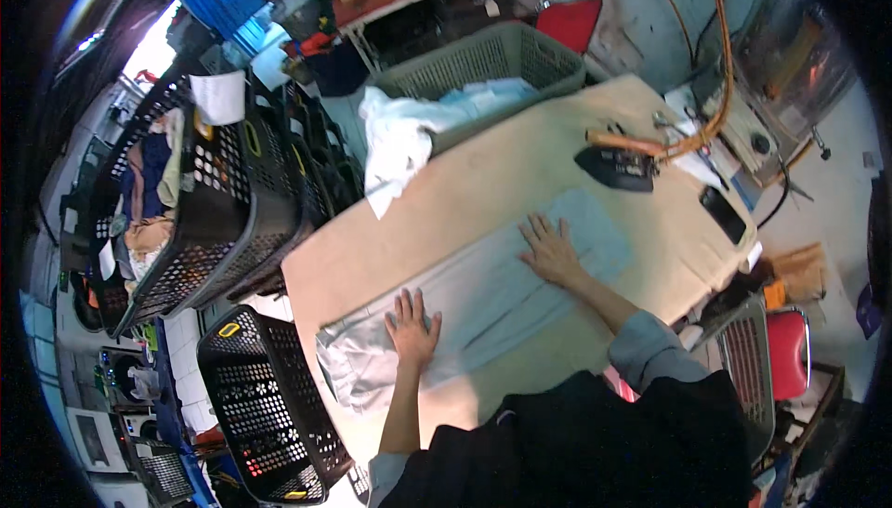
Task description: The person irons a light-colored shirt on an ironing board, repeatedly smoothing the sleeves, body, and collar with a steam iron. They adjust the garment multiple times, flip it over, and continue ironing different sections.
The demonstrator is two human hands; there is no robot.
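A long folded piece of light grey-blue cloth (488, 292) lies across the padded ironing table (362, 257) in front of me. My left hand (412, 330) rests flat on its left part, fingers spread, near a shinier, wrinkled section. Flat on the cloth's upper right part is my right hand (550, 251), its fingers also apart. Neither hand grips anything. Beyond the right end of the cloth, a dark iron (617, 168) with an orange-brown hose sits on the table.
A dark phone (723, 214) lies near the table's right corner. Behind the table stands a grey-green basket (481, 62) with white and pale blue fabric (401, 131) draped over its rim. Black perforated baskets (261, 396) stand at the left, one group holding clothes. Red chairs (787, 354) are at the right and back.
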